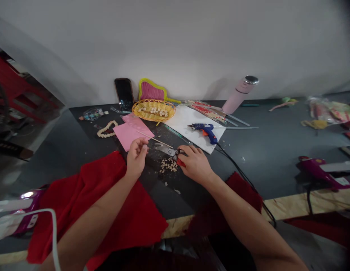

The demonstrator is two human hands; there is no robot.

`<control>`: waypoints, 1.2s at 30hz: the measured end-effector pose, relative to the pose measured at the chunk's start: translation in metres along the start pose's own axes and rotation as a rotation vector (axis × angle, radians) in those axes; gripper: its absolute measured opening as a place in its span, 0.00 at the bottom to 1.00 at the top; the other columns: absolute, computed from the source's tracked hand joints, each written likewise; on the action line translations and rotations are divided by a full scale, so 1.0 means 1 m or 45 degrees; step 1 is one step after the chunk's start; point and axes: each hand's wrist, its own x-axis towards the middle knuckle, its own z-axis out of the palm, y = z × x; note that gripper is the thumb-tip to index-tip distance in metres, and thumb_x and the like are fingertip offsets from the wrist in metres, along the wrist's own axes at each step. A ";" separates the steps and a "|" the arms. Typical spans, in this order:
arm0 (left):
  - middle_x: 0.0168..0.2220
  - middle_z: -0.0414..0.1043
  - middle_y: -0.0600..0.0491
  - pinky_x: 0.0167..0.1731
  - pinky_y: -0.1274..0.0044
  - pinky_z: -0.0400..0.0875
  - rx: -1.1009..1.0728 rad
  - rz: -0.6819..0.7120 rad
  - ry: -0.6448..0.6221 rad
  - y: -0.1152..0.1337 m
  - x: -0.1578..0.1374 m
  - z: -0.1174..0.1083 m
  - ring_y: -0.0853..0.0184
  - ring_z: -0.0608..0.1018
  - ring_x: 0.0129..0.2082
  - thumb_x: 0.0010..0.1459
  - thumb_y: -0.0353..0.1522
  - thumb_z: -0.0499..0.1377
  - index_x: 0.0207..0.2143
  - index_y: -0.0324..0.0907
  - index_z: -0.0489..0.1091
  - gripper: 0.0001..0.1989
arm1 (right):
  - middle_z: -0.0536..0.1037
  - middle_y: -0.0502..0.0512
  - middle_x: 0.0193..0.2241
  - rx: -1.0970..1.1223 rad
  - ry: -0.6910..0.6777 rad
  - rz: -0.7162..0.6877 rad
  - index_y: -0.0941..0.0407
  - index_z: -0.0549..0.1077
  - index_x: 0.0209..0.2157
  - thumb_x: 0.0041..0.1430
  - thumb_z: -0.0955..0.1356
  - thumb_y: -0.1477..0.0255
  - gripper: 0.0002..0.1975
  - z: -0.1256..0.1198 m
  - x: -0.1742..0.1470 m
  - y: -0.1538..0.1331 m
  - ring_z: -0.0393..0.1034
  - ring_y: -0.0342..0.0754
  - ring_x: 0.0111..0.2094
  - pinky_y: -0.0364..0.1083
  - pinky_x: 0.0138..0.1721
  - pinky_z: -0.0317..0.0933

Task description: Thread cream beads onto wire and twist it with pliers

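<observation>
My right hand (pixel 196 162) is closed around the handles of a pair of pruning shears (pixel 167 150), red handle showing below my fingers. The metal blades point left and look parted. My left hand (pixel 137 157) is opposite, thumb and fingertips drawn together in a pinch; whatever is between them is too small to make out. A thin wooden stick (pixel 159 142) runs just beyond my left fingertips, over the pink paper (pixel 128 131) towards the shears. Beneath the blades, small pale cut pieces (pixel 168 165) form a loose pile on the dark table (pixel 163 203).
A blue glue gun (pixel 207 131) rests on a white sheet (pixel 180 118), its cord trailing right. Behind are a wicker basket (pixel 138 113) with pale pieces, a phone (pixel 124 94) and a pink flask (pixel 237 98). Red cloth (pixel 107 180) lies left; a purple glue gun (pixel 324 173) lies right.
</observation>
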 end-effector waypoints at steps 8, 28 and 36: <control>0.47 0.67 0.47 0.54 0.66 0.59 0.620 0.511 -0.234 0.000 -0.007 -0.002 0.61 0.67 0.51 0.56 0.32 0.56 0.42 0.42 0.71 0.11 | 0.67 0.56 0.51 -0.112 -0.031 -0.050 0.54 0.74 0.34 0.57 0.64 0.72 0.07 -0.011 -0.001 -0.010 0.58 0.54 0.47 0.52 0.44 0.51; 0.40 0.73 0.50 0.48 0.67 0.63 0.589 0.348 -0.285 -0.004 -0.006 0.000 0.62 0.71 0.44 0.54 0.31 0.57 0.30 0.43 0.72 0.04 | 0.65 0.56 0.54 -0.159 -0.072 -0.132 0.54 0.74 0.34 0.59 0.63 0.72 0.08 -0.017 -0.001 -0.017 0.56 0.56 0.50 0.53 0.44 0.52; 0.38 0.73 0.50 0.47 0.68 0.64 0.583 0.332 -0.275 -0.002 -0.007 0.000 0.63 0.72 0.42 0.54 0.30 0.56 0.29 0.42 0.71 0.04 | 0.67 0.56 0.50 -0.161 -0.019 -0.107 0.53 0.75 0.33 0.59 0.63 0.74 0.08 -0.017 -0.001 -0.019 0.55 0.55 0.48 0.54 0.45 0.49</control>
